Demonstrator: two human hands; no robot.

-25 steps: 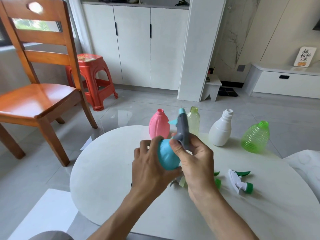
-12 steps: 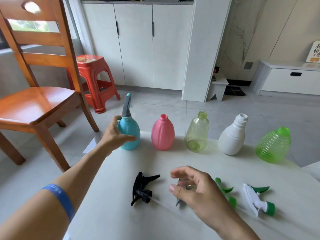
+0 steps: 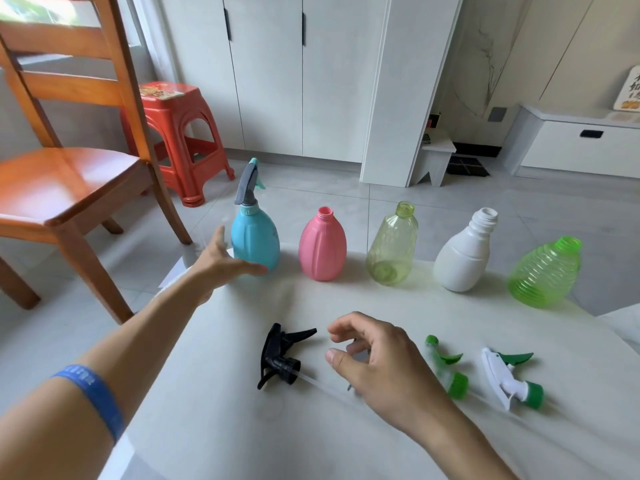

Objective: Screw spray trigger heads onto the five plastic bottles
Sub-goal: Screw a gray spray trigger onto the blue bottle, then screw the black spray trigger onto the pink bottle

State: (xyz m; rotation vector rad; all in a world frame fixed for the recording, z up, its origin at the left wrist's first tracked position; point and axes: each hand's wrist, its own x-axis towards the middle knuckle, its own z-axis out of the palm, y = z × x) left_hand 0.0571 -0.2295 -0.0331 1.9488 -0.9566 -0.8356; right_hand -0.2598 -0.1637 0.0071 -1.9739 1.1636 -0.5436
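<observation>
Along the far edge of the white table (image 3: pixel 225 427) stand a blue bottle (image 3: pixel 256 240) with a grey trigger head (image 3: pixel 247 183) on it, then a pink bottle (image 3: pixel 322 245), a clear yellow-green bottle (image 3: pixel 393 245), a white bottle (image 3: pixel 464 252) and a ribbed green bottle (image 3: pixel 545 273), all four with bare necks. My left hand (image 3: pixel 221 263) is open just left of the blue bottle, off it. My right hand (image 3: pixel 375 356) hovers with curled fingers and holds nothing, over a partly hidden head. A black trigger head (image 3: pixel 280 358) lies left of it, a green one (image 3: pixel 446 367) and a white-and-green one (image 3: pixel 507 379) lie to its right.
A wooden chair (image 3: pixel 69 174) stands left of the table, with a red plastic stool (image 3: pixel 180 133) behind it. White cabinets (image 3: pixel 270 74) line the back wall. A white cushion edge (image 3: pixel 623 327) shows at the right.
The blue bottle with its trigger head went from both hands to the left end of the bottle row. My left hand has let go of it. My right hand came down over the loose heads.
</observation>
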